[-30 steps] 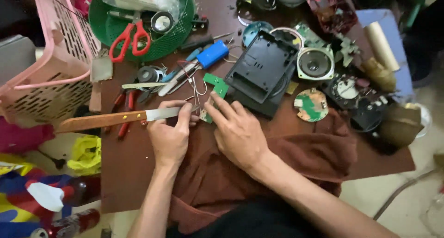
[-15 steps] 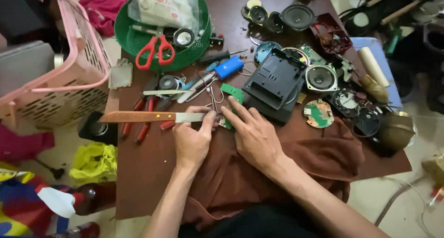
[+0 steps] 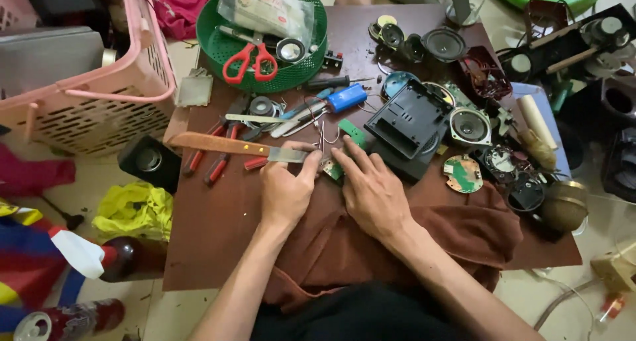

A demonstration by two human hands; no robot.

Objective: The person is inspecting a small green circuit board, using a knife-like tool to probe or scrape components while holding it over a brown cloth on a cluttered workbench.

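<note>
Both hands have stayed put on the table [image 3: 218, 228] since the earlier frame. The left hand [image 3: 286, 189] is clamped on the knife [image 3: 232, 146]. The right hand [image 3: 371, 190] has flat fingers pinning the green board [image 3: 333, 171] just beyond the fingertips; keeping that pin firm and the blade angled away from it would serve best.

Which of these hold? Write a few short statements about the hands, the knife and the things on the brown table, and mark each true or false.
1. The left hand rests on the wooden-handled knife. True.
2. The red-handled scissors lie in the pink plastic basket. False: they lie in the round green basket.
3. The right hand presses on a small green circuit board. True.
4. The black plastic housing lies left of the left hand. False: it lies beyond the right hand.
5. The blue cylinder is held by the right hand. False: it lies free on the table.
</note>
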